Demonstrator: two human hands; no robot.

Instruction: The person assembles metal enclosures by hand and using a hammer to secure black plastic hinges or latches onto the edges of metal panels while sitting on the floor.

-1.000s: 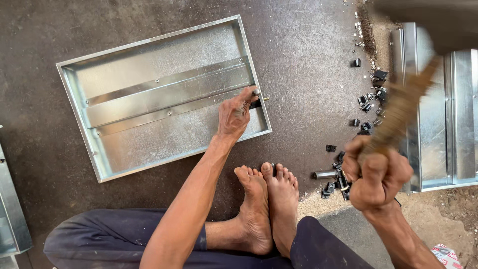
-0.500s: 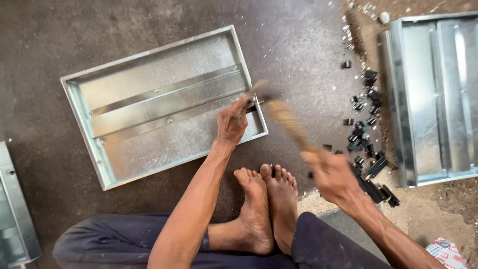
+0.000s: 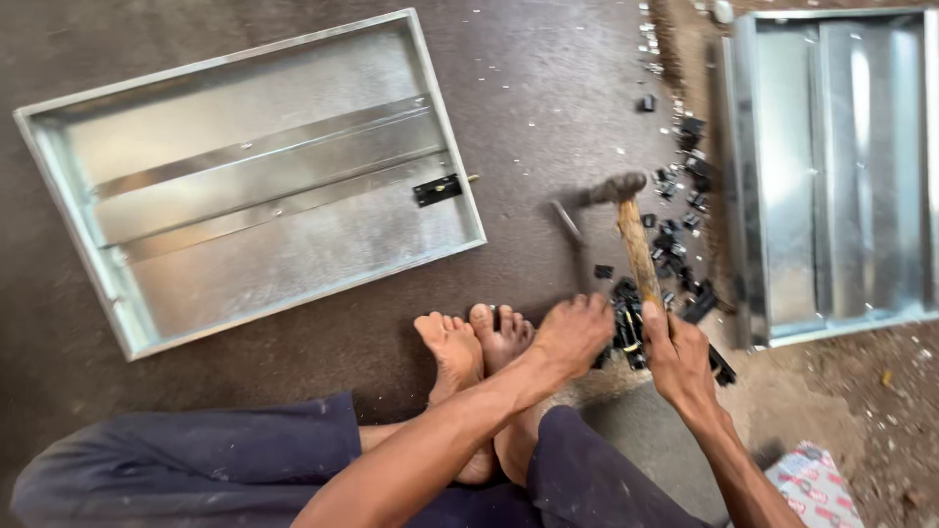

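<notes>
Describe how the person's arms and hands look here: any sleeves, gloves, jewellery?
Both arms are bare, with no sleeves in view. The left hand and right hand wear no gloves, and no rings, watch or bands show. The only clothing visible is dark blue trousers; the feet are bare too.

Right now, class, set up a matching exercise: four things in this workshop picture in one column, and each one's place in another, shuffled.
Things:
1. hammer
2. black latch
3. pile of small black parts
4. left hand

Places:
A. on the floor beside the right-hand tray
B. gripped in the right hand
C. at the right edge of the left-hand tray
D. reaching over the feet

Pairs: 1-B, 2-C, 3-A, 4-D
</notes>
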